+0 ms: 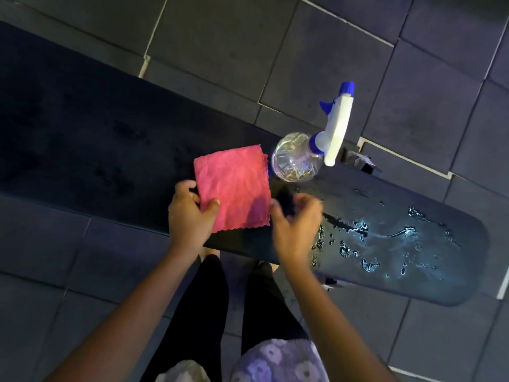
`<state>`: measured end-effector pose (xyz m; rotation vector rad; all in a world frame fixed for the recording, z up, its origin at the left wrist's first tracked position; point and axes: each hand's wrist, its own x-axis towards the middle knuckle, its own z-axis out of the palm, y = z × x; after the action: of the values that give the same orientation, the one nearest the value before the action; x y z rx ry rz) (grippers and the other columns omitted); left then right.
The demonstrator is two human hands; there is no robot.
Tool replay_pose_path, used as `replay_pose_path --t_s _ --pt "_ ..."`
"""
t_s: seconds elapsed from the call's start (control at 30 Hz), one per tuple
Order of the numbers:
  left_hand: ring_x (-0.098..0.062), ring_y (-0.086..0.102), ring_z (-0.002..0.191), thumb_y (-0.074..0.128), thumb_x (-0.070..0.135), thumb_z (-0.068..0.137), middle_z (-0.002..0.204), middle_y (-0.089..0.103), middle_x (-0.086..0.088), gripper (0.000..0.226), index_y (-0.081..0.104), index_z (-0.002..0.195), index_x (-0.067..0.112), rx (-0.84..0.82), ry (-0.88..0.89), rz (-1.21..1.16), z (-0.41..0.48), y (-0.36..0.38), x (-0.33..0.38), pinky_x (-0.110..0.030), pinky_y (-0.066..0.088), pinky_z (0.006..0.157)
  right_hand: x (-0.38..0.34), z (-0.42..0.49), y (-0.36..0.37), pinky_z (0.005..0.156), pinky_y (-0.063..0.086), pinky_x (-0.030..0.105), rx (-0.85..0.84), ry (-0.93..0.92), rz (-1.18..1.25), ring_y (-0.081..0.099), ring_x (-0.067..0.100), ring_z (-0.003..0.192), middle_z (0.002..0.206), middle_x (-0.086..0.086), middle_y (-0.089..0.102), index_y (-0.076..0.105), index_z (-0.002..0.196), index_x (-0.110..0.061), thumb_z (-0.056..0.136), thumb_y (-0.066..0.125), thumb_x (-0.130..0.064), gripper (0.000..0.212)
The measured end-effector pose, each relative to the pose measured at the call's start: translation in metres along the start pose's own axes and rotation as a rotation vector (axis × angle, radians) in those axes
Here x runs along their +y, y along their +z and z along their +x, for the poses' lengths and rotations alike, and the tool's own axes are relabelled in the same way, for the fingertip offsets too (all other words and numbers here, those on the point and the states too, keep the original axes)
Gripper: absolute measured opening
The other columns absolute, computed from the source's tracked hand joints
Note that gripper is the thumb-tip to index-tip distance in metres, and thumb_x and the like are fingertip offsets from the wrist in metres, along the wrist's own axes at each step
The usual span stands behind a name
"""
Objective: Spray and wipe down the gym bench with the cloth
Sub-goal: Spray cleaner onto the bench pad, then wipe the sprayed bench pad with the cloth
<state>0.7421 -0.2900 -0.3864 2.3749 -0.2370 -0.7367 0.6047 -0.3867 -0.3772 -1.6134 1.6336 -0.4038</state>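
The pink cloth [232,188] (folded) is held by its left edge in the left hand [190,215], over the bench's [82,150] near edge. The right hand [296,224], blurred, is half open beside it. A bottle [297,158] stands behind the cloth.

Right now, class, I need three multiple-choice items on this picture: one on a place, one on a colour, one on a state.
1. Where does the spray bottle stand?
A. on the floor
B. on the bench
C. in a hand

2. What colour is the cloth?
A. pink
B. green
C. white

3. What does the left hand do?
A. grips the cloth
B. hangs empty
C. squeezes the trigger

Answers:
B, it stands upright on the bench beside the cloth.
A, the folded cloth is pink.
A, its thumb lies on the cloth's edge.
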Motion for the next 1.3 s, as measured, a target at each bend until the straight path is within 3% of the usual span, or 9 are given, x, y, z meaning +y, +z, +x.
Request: replay_pose_path --t_s 0.13,0.27,0.47,0.6,0.73,0.8,1.03,1.17,1.3 --pt "-0.003 0.051 0.056 0.075 0.017 0.077 0.062 0.054 0.008 0.025 0.056 0.094 0.013 -0.118 -0.051 0.033 -0.009 0.004 -0.001 -0.008 0.036 0.047 0.004 -0.015 0.018 0.09 0.049 0.038 -0.199 0.097 -0.037 0.056 0.02 0.096 0.107 0.006 0.057 0.051 0.122 -0.007 0.081 0.078 -0.037 0.057" --pt "-0.022 0.053 0.071 0.072 0.021 0.08 0.086 0.057 -0.009 0.021 0.058 0.084 0.005 -0.145 -0.006 0.092 -0.021 0.008 -0.001 -0.025 0.036 0.063 0.0 -0.006 0.017 0.072 0.052 0.038 -0.306 0.142 -0.141 0.063 0.024 0.08 0.086 0.002 0.067 0.061 0.1 -0.015 0.087 0.068 -0.033 0.023" --pt "-0.034 0.06 0.076 0.072 0.016 0.079 0.082 0.067 -0.016 0.018 0.06 0.085 0.003 -0.223 -0.085 -0.085 -0.051 0.022 0.009 -0.041 0.05 0.07 0.026 -0.011 -0.033 0.068 0.05 0.034 -0.278 0.214 -0.173 0.062 0.024 0.077 0.084 0.004 0.067 0.067 0.079 -0.017 0.073 0.065 -0.036 0.02" --pt "-0.032 0.064 0.083 0.063 0.031 0.067 0.091 0.068 -0.021 0.035 0.061 0.089 0.005 -0.366 -0.157 -0.214 -0.087 0.045 0.02 -0.055 0.051 0.082 0.054 -0.011 -0.075 0.053 0.041 0.028 -0.215 0.328 -0.034 0.053 0.016 0.056 0.06 0.002 0.06 0.061 0.065 -0.01 0.069 0.07 -0.023 0.016" --pt "-0.032 0.062 0.089 0.062 0.029 0.067 0.1 0.067 -0.021 0.024 0.06 0.087 0.016 -0.437 -0.246 -0.375 -0.113 0.072 0.043 -0.063 0.048 0.088 0.069 -0.002 -0.108 0.057 0.047 0.043 -0.156 0.478 0.259 0.053 0.027 0.062 0.069 0.029 0.059 0.056 0.071 -0.002 0.073 0.065 0.0 0.01" --pt "-0.027 0.062 0.09 0.063 0.024 0.071 0.098 0.068 -0.013 0.018 0.059 0.088 0.021 -0.487 -0.257 -0.477 -0.12 0.081 0.064 -0.066 0.047 0.091 0.066 0.007 -0.124 0.058 0.043 0.042 -0.097 0.515 0.444 0.049 0.026 0.063 0.067 0.02 0.054 0.055 0.071 -0.009 0.071 0.064 0.003 0.015" --pt "-0.015 0.065 0.093 0.066 0.014 0.077 0.095 0.07 0.002 0.021 0.062 0.097 0.021 -0.499 -0.012 -0.712 -0.102 0.103 0.131 -0.046 0.052 0.089 0.046 0.042 -0.164 0.044 0.05 0.031 0.051 0.278 0.783 0.052 0.016 0.051 0.065 0.002 0.049 0.055 0.076 -0.017 0.072 0.071 -0.002 0.022" --pt "-0.017 0.065 0.086 0.067 0.003 0.082 0.099 0.07 -0.01 0.028 0.062 0.108 0.013 -0.366 -0.033 -0.445 -0.088 0.125 0.111 -0.039 0.053 0.086 0.062 0.046 -0.148 0.073 0.054 0.061 0.099 0.366 0.567 0.052 0.025 0.071 0.079 0.012 0.053 0.054 0.091 -0.013 0.078 0.074 0.003 0.029" --pt "-0.01 0.062 0.082 0.067 0.004 0.081 0.106 0.067 -0.005 0.035 0.06 0.114 0.014 -0.275 0.056 -0.127 -0.088 0.125 0.069 -0.023 0.053 0.074 0.091 0.032 -0.137 0.087 0.048 0.036 0.073 0.266 0.062 0.063 0.024 0.092 0.095 0.002 0.064 0.055 0.111 -0.009 0.081 0.072 -0.009 0.034"
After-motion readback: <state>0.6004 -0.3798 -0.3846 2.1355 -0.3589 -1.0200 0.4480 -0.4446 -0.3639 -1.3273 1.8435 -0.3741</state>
